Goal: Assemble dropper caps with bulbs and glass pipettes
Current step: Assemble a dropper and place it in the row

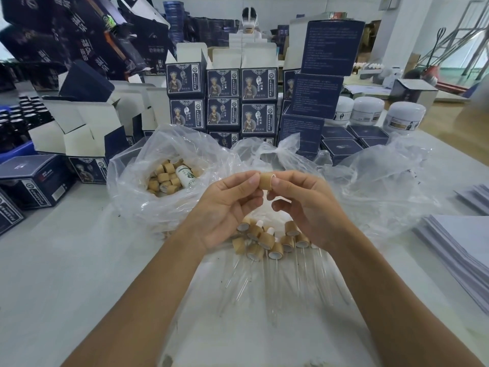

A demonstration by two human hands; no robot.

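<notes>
Pale tabletop (66, 260) fills the view, cluttered from 9 through 3 o'clock. Dark blue printed cartons (223, 83) stacked at 12 o'clock, open white-lined cartons (79, 128) at 10, white jars (369, 109) at 2, a stack of white sheets (460, 250) at 3. Clear plastic bag (137, 186) at 11 o'clock, mouth open, holding loose bamboo-coloured caps (164, 176) and a small white bottle (186, 176). A second clear bag (383, 181) lies crumpled at 1–2 o'clock.

Plastic sheet (238, 327) spread at 6 o'clock. On it, finished droppers (267, 241) heaped just below the hands, caps bunched together, glass pipettes (275, 282) trailing toward 6.

Left hand (225, 205) and right hand (304, 205) raised at centre, palms facing inward. One dropper cap (265, 182) pinched between them: left thumb and forefinger at its left end, right-hand fingers (280, 181) gripping its right end. Remaining fingers loosely curled. White at the cap's right end, too small to identify.
</notes>
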